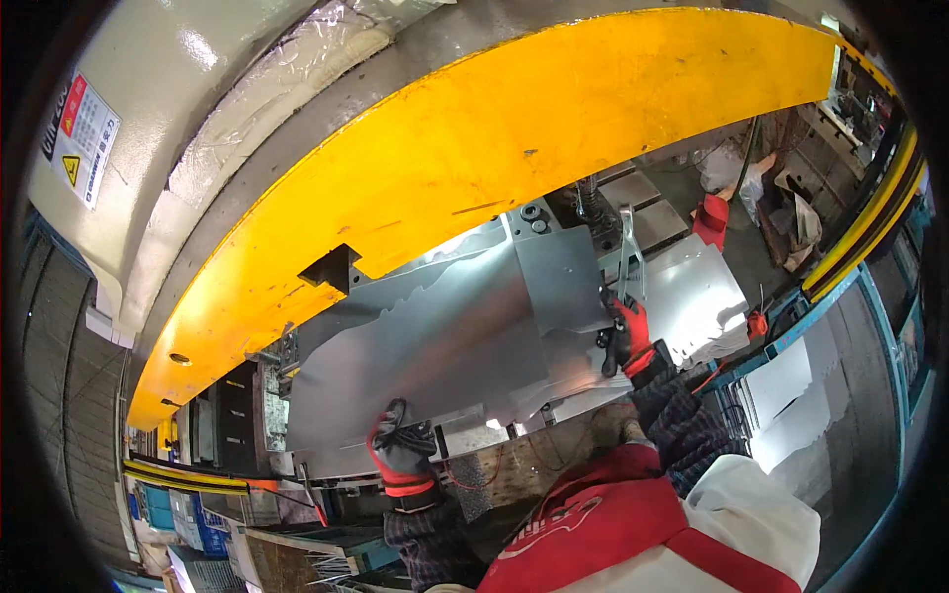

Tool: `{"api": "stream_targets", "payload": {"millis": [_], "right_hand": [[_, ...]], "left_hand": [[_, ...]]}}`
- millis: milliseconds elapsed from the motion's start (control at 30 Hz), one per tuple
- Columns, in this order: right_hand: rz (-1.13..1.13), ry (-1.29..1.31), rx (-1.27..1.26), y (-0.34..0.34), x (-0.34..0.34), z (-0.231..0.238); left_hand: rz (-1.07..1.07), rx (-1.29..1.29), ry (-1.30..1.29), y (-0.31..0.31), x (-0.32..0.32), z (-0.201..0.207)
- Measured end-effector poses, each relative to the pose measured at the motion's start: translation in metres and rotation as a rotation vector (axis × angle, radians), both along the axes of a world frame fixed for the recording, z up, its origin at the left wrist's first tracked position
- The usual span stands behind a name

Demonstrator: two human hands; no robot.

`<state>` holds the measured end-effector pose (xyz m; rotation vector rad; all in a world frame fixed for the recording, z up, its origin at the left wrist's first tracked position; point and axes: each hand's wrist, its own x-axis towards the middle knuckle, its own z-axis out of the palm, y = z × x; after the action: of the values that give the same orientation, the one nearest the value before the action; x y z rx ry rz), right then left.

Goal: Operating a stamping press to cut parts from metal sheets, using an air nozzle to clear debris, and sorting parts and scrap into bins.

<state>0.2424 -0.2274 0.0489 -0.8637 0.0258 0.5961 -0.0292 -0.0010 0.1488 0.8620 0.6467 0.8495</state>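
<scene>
A large thin grey metal sheet (425, 346) lies in front of me beneath a yellow machine beam, with a lighter panel along its right part. My left hand (403, 450), in a grey and red work glove, is closed at the sheet's near edge, thumb over the top; its other fingers are partly hidden. At the sheet's right end is my right hand (630, 336), in a red and black glove, its dark fingertips spread apart and pointing left. Just beyond that hand a long silver metal piece (631, 259) stands out; I cannot tell whether the hand touches it.
The curved yellow beam (554, 94) spans above the sheet. A stack of shiny sheets (697, 296) lies right of my right hand. More sheets rest inside a blue frame (883, 336) farther right. Yellow-black guard posts (870, 217) stand at the right. A red object (710, 219) sits behind the stack.
</scene>
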Motion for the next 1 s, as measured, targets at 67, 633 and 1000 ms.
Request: {"api": "stream_targets", "payload": {"millis": [67,633,1000], "right_hand": [[0.043,-0.122,-0.136,0.000,0.015,0.004],[-0.347,-0.182,-0.036,-0.201,-0.100,0.039],[-0.164,0.004,-0.156,-0.279,-0.083,0.003]], "left_hand": [[-0.039,0.199,-0.018,0.004,-0.001,-0.004],[-0.179,0.118,-0.150,0.016,0.006,-0.001],[-0.086,0.034,-0.132,0.021,0.019,-0.010]]}}
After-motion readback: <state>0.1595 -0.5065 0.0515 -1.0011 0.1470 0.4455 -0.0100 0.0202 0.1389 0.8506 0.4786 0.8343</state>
